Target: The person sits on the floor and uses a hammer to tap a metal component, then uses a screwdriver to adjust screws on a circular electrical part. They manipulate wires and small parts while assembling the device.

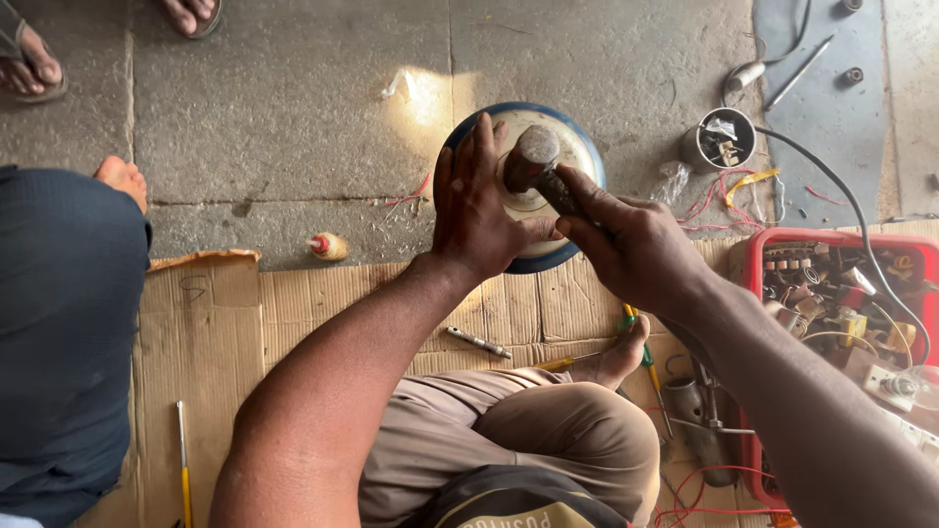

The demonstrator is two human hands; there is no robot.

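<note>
Two hands (479,210), one hammer (533,161), one tray (753,256).

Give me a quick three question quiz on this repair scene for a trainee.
1. True or false: the left hand lies flat on the round blue-rimmed housing.
2. What does the right hand grip? A) hammer B) pliers C) brush
3. Which side of the person is the red tray of parts on?

Key: 1 true; 2 A; 3 the right side.

head-worn view, steeply downward, close over floor (293,98)
</note>
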